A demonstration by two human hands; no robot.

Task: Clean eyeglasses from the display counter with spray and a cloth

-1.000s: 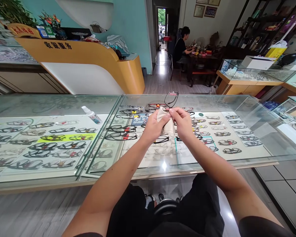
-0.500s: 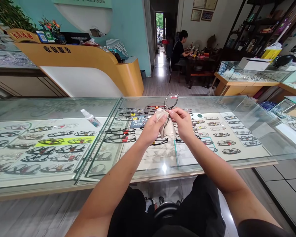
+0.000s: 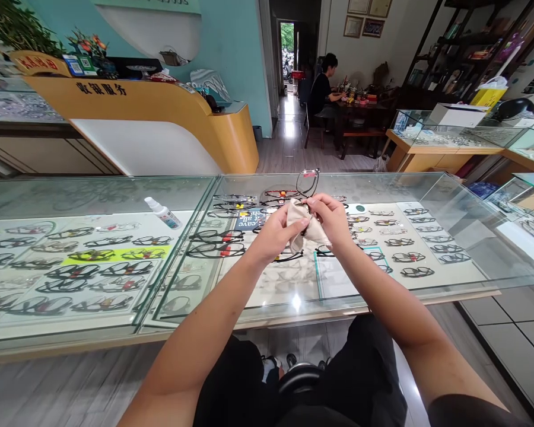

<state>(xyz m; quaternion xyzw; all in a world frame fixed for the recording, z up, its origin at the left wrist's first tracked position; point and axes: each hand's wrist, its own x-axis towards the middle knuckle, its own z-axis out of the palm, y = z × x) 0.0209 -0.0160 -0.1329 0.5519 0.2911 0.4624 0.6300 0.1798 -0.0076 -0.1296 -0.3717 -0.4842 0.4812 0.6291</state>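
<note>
Above the glass display case I hold a pair of dark-rimmed eyeglasses (image 3: 307, 182), one lens sticking up beyond my fingers. My right hand (image 3: 331, 218) is closed on the frame, thumb and fingers pinched near its middle. A beige cleaning cloth (image 3: 298, 210) is bunched in my left hand (image 3: 277, 232), whose thumb presses it against the lower part of the glasses. The cloth hides that nearer lens. A white spray bottle (image 3: 162, 213) lies tilted on the glass to the left.
Rows of eyeglasses sit inside the glass display case (image 3: 258, 299) beneath my hands. Beyond it stand a yellow-and-white counter (image 3: 160, 112) and, at right, another glass case (image 3: 445, 137). A person (image 3: 327, 89) sits at a table in the back.
My left hand and the cloth have shifted slightly right, and the cloth now wraps the nearer part of the glasses. The raised lens has turned a little.
</note>
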